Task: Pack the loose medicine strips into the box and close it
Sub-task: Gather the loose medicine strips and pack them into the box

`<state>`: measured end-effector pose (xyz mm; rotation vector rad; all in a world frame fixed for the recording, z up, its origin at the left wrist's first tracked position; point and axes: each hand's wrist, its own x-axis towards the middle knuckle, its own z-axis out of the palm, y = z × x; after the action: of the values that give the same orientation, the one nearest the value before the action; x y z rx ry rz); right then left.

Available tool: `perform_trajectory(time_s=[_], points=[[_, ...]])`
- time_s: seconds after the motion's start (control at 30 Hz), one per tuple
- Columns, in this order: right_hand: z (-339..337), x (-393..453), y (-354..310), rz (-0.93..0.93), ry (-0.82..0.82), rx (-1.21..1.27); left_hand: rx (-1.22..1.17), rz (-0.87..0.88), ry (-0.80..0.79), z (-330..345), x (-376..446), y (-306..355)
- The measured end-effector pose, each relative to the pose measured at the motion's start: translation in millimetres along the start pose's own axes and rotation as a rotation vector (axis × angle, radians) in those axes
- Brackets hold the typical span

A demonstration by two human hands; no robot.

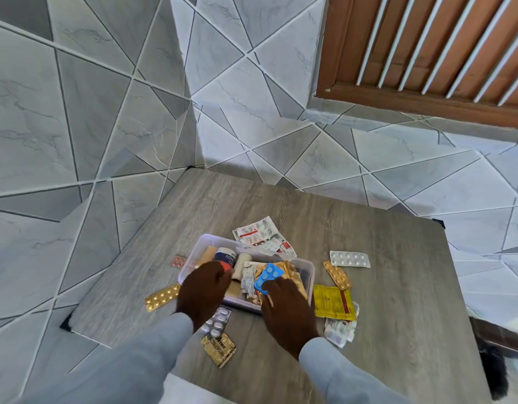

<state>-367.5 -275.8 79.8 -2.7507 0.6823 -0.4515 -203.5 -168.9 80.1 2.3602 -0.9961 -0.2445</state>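
pinching a blue strip (pixel 268 277) over the clear box (pixel 308 279) at frame centre, right hand (pixel 287 309) fingers curl round its lower edge. left hand (pixel 202 290) covers the box's near-left rim; its finger state cannot be told. loose strips lie around on the bench (pixel 397 287): gold strip (pixel 161 297) left, white strip (pixel 349 259) right, yellow sachet (pixel 333 301) right.

I see the clear plastic box (pixel 306 265) lying open, part-filled with strips and rolls, a blue blister strip (pixel 268 277) tilted on top. Loose strips ring it: a gold strip (pixel 161 297) left, a silver strip (pixel 216 322) in front, a white strip (pixel 350 259) right.
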Motion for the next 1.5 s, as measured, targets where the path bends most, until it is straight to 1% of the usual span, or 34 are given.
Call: perform_trajectory(time_s=[0.07, 0.1, 0.13, 0.17, 0.23, 0.27, 0.33, 0.47, 0.57, 0.67, 0.73, 0.83, 0.9, 0.93, 1.0, 1.03, 1.2, 1.27, 1.37, 1.5], points=[[2, -7, -21, -0.126, -0.048, 0.031, 0.101, -0.056, 0.047, -11, -17, -23], [7, -9, -32, -0.173, -0.095, 0.021, 0.133, -0.101, 0.067, -16, -26, -35], [14, -11, -39, -0.207, -0.175, 0.013, 0.150, -0.150, 0.075, -18, -34, -45], [22, -12, -46, -0.203, -0.296, 0.049, 0.157, -0.205, 0.069, -19, -42, -57], [40, -16, -52, -0.126, -0.634, 0.098, 0.140, -0.258, 0.039, -20, -53, -81], [49, -15, -54, -0.135, -0.730, 0.057, 0.132, -0.272, 0.012, -22, -57, -93], [64, -10, -59, -0.166, -0.808, -0.022, 0.161, -0.284, -0.085, -22, -59, -112], [80, -1, -64, -0.107, -0.872, -0.083, 0.285, -0.226, -0.227, -22, -43, -133], [83, 8, -71, -0.053, -0.866, -0.074, 0.278, -0.183, -0.304, -20, -23, -150], [87, 14, -83, 0.065, -0.766, -0.021, 0.289, -0.113, -0.343, -19, -4, -161], [92, 10, -85, 0.107, -0.713, -0.012, 0.294, -0.072, -0.348, -18, 6, -165], [103, -2, -94, 0.199, -0.679, -0.009, 0.233, -0.024, -0.384, -18, 18, -174], [110, -8, -95, 0.259, -0.597, -0.026, 0.159, -0.005, -0.401, -18, 23, -178], [112, -10, -98, 0.331, -0.559, -0.029, 0.119, -0.001, -0.417, -20, 25, -179], [113, -13, -104, 0.411, -0.443, -0.042, 0.029, -0.025, -0.433, -22, 30, -182], [111, -13, -108, 0.459, -0.410, -0.022, -0.005, -0.039, -0.435, -24, 32, -183], [99, -13, -110, 0.810, -0.309, 0.155, -0.064, -0.045, -0.451, -31, 32, -183], [97, -13, -112, 0.918, -0.287, 0.228, -0.089, -0.060, -0.451, -32, 31, -182], [100, -14, -115, 1.013, -0.294, 0.248, -0.103, -0.082, -0.443, -32, 30, -181], [101, -14, -119, 1.062, -0.283, 0.255, -0.144, -0.134, -0.452, -32, 23, -179]])
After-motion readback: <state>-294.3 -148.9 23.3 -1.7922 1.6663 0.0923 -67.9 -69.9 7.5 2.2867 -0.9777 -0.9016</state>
